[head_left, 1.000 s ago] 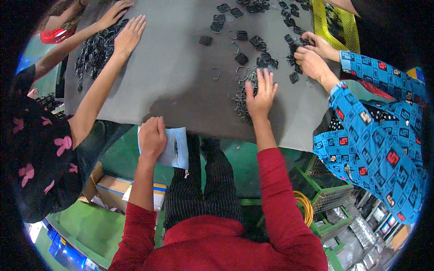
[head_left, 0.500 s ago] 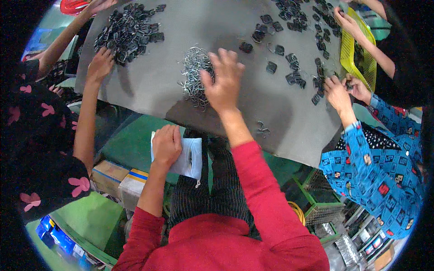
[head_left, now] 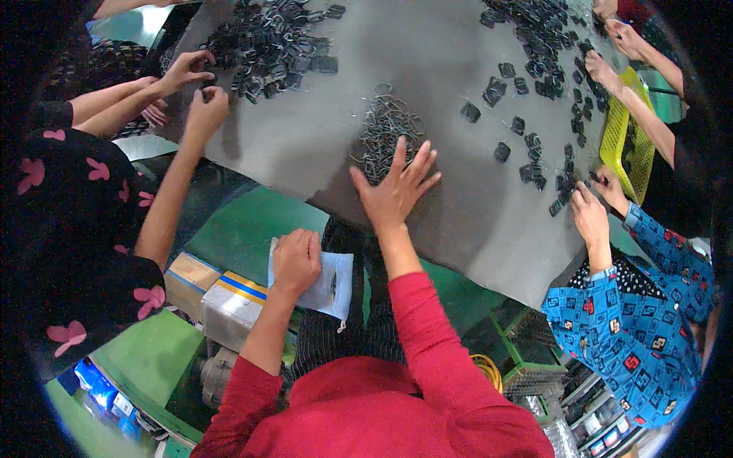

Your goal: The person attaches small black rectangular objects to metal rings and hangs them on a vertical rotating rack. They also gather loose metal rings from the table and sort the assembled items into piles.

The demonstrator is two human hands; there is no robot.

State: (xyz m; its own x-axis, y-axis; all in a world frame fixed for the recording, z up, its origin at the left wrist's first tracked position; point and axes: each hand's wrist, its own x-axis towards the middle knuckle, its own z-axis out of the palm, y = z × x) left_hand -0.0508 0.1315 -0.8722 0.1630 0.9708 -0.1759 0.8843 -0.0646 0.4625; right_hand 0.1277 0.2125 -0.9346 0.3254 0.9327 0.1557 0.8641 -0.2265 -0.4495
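Observation:
My right hand is open, fingers spread, at the near right side of a heap of bent silver wire pieces on the grey table; its fingertips overlap the heap. Whether anything lies under the palm is hidden. My left hand is closed on the upper part of a light blue pouch just off the table's near edge, above my lap. A dark slit and a small white cord end show on the pouch.
Black buckle-like pieces lie in a large pile at the far left and scattered at right. Co-workers' hands handle pieces at left and right. A yellow basket stands at the right edge; boxes sit below at left.
The view has shifted, so the table appears farther right. My right hand has moved toward the heap's near side, fingers spreading. Loose wire pieces near the table's edge no longer show. My left hand keeps the pouch.

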